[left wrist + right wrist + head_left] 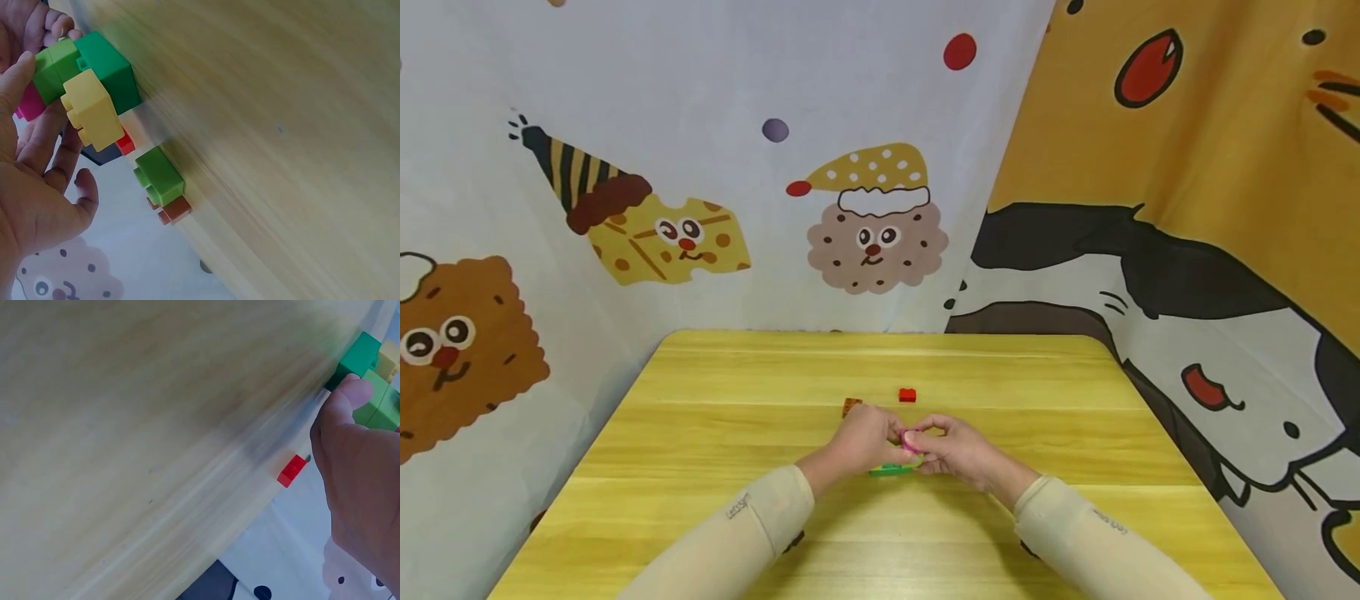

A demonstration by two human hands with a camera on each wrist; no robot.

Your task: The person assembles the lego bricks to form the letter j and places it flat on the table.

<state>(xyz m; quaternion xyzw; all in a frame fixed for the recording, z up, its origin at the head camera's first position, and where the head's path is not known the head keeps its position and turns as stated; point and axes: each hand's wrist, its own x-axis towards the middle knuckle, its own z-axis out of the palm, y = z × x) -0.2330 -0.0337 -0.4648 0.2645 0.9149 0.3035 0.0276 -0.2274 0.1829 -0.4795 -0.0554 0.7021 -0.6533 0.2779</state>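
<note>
Both hands meet over a small cluster of joined toy bricks. My left hand (868,437) pinches at a pink brick (31,103) by the light green bricks (57,62). From the other side my right hand (958,450) grips the same cluster, thumb against the pink part in the head view. One right finger lies along the dark green brick (359,357) in the right wrist view. A pale yellow brick (94,109) sits beside the dark green one. The hands hide part of the cluster.
Beyond the hands on the wooden table (737,433) lie a red brick (907,395) and a brown brick (852,407). A loose light green brick (160,177) is beside the brown one. A patterned curtain (715,100) hangs behind the table's far edge.
</note>
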